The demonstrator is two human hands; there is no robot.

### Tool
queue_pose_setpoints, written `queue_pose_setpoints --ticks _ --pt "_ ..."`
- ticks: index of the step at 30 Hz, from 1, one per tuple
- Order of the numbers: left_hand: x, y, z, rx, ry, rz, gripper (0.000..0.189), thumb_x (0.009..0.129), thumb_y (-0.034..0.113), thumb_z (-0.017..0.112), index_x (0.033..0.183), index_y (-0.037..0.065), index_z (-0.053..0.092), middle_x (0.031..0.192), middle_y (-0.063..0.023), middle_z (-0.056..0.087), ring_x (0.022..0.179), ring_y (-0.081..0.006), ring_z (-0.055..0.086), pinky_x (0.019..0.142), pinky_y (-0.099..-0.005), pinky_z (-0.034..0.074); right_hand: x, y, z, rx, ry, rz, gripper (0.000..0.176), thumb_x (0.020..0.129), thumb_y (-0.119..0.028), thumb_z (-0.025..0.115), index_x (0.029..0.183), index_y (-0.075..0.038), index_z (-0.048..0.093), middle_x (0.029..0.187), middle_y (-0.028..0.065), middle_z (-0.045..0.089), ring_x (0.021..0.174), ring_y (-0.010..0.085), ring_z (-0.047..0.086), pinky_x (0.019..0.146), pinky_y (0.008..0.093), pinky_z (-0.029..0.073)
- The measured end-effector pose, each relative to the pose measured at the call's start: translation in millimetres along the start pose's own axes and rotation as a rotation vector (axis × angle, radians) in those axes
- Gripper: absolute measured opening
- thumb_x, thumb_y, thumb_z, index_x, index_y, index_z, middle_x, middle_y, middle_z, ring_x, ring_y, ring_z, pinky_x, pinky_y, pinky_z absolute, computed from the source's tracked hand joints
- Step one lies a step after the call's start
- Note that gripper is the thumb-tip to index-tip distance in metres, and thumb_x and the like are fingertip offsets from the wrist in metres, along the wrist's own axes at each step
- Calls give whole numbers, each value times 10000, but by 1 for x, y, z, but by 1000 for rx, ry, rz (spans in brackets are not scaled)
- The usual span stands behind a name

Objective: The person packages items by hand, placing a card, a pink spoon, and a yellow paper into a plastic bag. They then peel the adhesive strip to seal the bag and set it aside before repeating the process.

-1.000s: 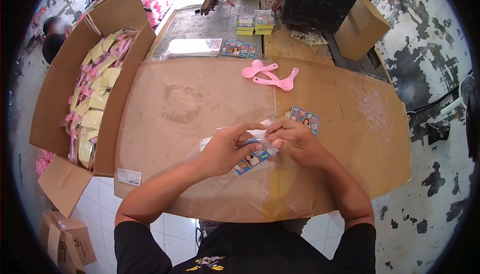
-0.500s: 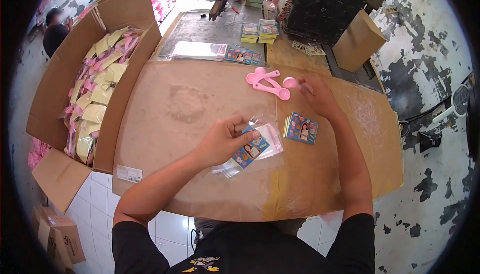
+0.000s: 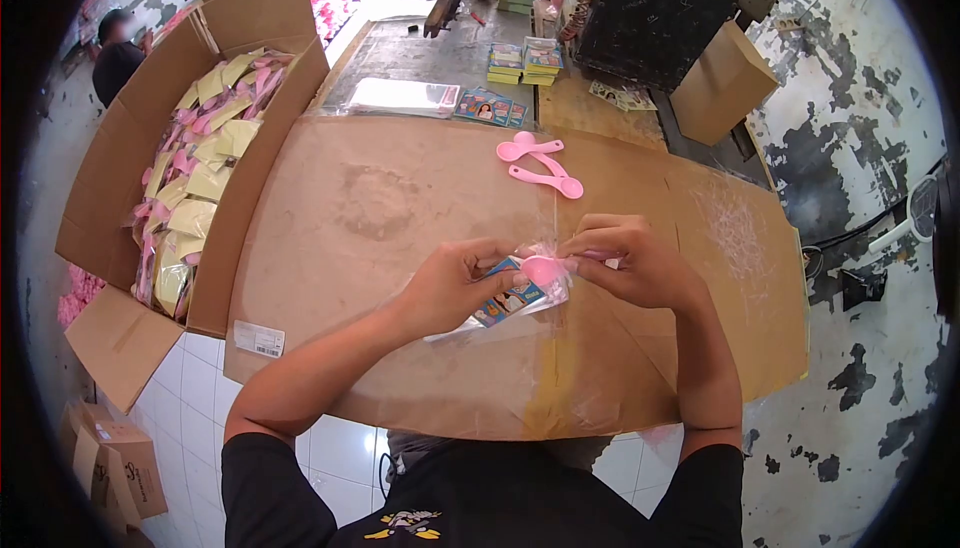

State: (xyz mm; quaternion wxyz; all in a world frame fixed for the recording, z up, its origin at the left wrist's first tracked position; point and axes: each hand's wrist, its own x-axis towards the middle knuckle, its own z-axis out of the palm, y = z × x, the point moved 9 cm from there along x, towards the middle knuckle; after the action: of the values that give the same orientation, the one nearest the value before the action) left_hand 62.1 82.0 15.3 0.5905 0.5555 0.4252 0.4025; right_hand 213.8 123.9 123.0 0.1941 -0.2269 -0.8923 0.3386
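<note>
Left hand (image 3: 445,293) pinches a clear bag (image 3: 462,326) holding a printed card (image 3: 505,300), mid-table (image 3: 400,178). Right hand (image 3: 635,268) grips a pink spoon (image 3: 545,270), its bowl at the bag's mouth. Two spare spoons (image 3: 540,163) lie at 12 o'clock, well apart

The spoon (image 3: 543,270) is pink, the bag (image 3: 468,324) clear, the card (image 3: 505,300) blue and printed; 2 other spoons (image 3: 545,180) pink; tabletop (image 3: 380,198) brown.
</note>
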Motion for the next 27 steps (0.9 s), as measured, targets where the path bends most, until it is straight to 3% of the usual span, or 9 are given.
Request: queue_pose_setpoints --ticks 6,12,15,18,21,24,26,27 --pt "-2 5 0 30 19 -24 333 1040 68 662 1356 -34 640 1139 -89 771 998 -96 706 838 -267 590 8 -14 -8 -125 90 25 103 923 -93 750 984 -14 780 837 95 678 735 232 648 656 351 530" --pt "-3 3 10 -35 -91 -39 329 1045 81 658 1353 -35 643 1126 -90 774 997 -86 702 835 -266 589 8 -13 -5 -98 20 11 89 914 -86 745 950 -11 777 810 93 663 736 234 656 654 357 537" --pt "-6 10 11 131 -110 -125 339 1040 98 673 1351 -35 646 1117 -79 774 979 -86 702 826 -264 588 7 -10 1 -109 -52 -24 114 915 -54 725 1011 -8 765 880 99 668 764 243 659 666 361 538" --pt "-7 10 14 46 -125 -64 353 1040 115 680 1354 -40 636 1117 -69 768 1000 -84 692 857 -271 577 10 -8 14 -37 -5 -65 269 971 -127 672 1216 -27 721 1134 153 683 1065 303 673 885 384 548" --pt "-9 17 21 -52 -129 207 328 1052 127 667 1345 -18 637 1082 -50 767 1003 -71 686 857 -267 575 14 -30 42 202 53 -130 427 1027 -202 588 1420 -38 611 1421 184 595 1414 342 495 1142 433 416" --pt "-10 17 27 -92 -249 190 343 1057 136 664 1351 -35 620 1162 -69 743 1082 -77 657 930 -275 554 11 -31 67 588 -136 -36 474 1099 -268 473 1478 9 536 1507 186 541 1559 320 313 1258 478 254" --pt "-11 15 25 -116 -324 28 336 1055 132 667 1344 -32 623 1201 -83 732 1111 -91 654 957 -285 547 14 -19 49 851 -162 -91 462 1095 -236 494 1485 9 533 1511 189 538 1542 323 342 1254 485 262" --pt "-13 14 27 -131 -358 -50 333 1053 130 668 1341 -30 624 1221 -90 726 1126 -99 652 970 -291 544 11 -16 41 839 -154 -107 448 1083 -221 524 1470 2 549 1501 184 549 1522 321 372 1245 482 281"
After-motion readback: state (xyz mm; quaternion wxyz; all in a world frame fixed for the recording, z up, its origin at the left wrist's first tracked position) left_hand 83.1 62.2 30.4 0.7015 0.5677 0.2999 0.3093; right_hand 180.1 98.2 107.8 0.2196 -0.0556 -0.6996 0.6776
